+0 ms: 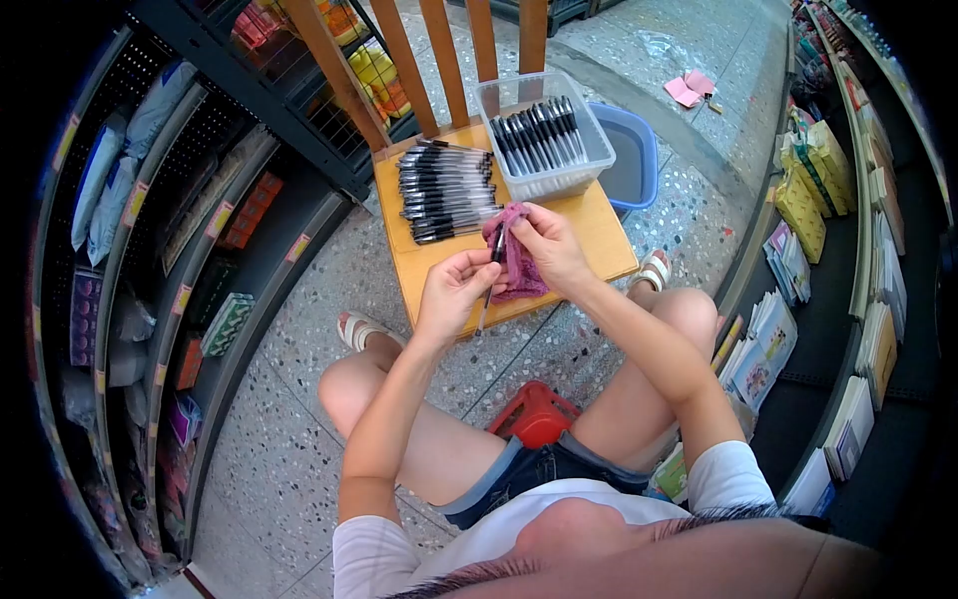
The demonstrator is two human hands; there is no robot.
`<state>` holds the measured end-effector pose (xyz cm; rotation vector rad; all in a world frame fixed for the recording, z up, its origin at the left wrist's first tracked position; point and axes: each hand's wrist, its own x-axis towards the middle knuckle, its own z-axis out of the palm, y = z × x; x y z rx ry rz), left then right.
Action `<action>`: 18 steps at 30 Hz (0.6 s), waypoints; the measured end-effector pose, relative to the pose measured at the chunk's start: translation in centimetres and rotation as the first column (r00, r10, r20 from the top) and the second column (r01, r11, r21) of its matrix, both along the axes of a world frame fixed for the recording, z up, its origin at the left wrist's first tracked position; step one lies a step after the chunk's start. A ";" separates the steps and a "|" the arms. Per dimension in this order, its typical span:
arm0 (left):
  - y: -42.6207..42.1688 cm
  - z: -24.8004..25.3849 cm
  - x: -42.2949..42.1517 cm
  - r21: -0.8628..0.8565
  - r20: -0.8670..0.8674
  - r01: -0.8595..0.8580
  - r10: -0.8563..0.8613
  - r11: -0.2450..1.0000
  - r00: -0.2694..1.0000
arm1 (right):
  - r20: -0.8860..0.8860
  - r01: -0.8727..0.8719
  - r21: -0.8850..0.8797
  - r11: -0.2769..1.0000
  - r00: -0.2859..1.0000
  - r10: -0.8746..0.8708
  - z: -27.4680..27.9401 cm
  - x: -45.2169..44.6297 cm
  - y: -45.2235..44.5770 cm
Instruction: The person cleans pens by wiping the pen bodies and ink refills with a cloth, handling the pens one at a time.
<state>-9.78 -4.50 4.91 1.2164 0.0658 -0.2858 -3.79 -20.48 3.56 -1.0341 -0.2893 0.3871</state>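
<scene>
Between my fingers, my left hand (459, 290) holds a black-and-clear pen (486, 304), its lower end pointing down toward my lap. My right hand (549, 245) pinches a purplish-pink cloth (517, 275) around the pen's upper part; the cloth's loose end hangs over the chair seat. Just beyond my left hand, a pile of black-capped pens (446, 190) lies on the wooden chair (409, 275). Behind my right hand is a clear plastic box (559, 183) with many similar pens (539, 137) in it.
A blue basin (639, 150) stands on the floor behind the box. I sit on a red stool (539, 409). Store shelves with packets (115, 180) run along the left, and shelves with books (763, 344) and yellow bags (818, 170) along the right. Pink paper (689, 88) lies on the floor.
</scene>
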 end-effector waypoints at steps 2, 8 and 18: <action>0.2 -0.5 0.1 0.007 0.003 0.004 -0.004 1.000 1.000 | -0.042 0.012 0.020 1.000 0.999 -0.012 -0.1 -0.1 0.3; 0.1 -0.6 0.2 0.086 0.047 -0.059 0.055 0.995 0.997 | 0.117 0.059 -0.100 0.993 0.992 -0.048 0.3 0.1 0.1; -0.4 -1.4 -0.4 0.311 0.121 -0.131 0.098 0.941 0.988 | -0.009 0.118 -0.049 0.992 0.993 -0.118 -0.5 0.2 -0.1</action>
